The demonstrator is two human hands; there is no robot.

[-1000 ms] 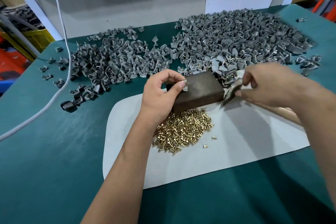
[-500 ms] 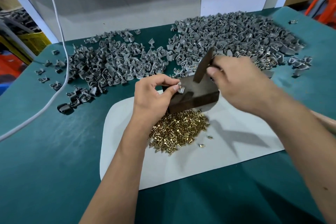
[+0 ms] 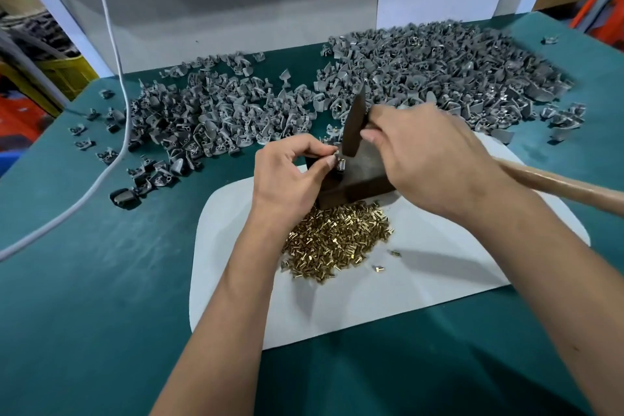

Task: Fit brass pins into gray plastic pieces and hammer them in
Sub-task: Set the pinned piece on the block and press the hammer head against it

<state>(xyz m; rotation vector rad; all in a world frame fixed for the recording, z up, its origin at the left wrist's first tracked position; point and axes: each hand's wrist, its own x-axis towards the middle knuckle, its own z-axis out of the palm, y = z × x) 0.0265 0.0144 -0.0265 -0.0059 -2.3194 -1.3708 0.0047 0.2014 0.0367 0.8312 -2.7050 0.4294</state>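
Two heaps of gray plastic pieces (image 3: 422,78) lie on the green table (image 3: 101,280) behind the dark block (image 3: 358,179). On the block, the left hand (image 3: 290,176) pinches one gray piece (image 3: 339,164); the right hand (image 3: 435,159) grips the hammer (image 3: 353,125) just above it.

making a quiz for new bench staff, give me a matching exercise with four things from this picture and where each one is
Things:
1. dark metal hammer head
2. heap of small brass pins
3. dark rectangular block
4. white cable

Places:
A. on the white mat, nearer the person than the block
B. across the table's left side
C. raised, gripped by the right hand
D. on the white mat's far edge, under the gray piece the left hand pinches

Pairs: 1-C, 2-A, 3-D, 4-B
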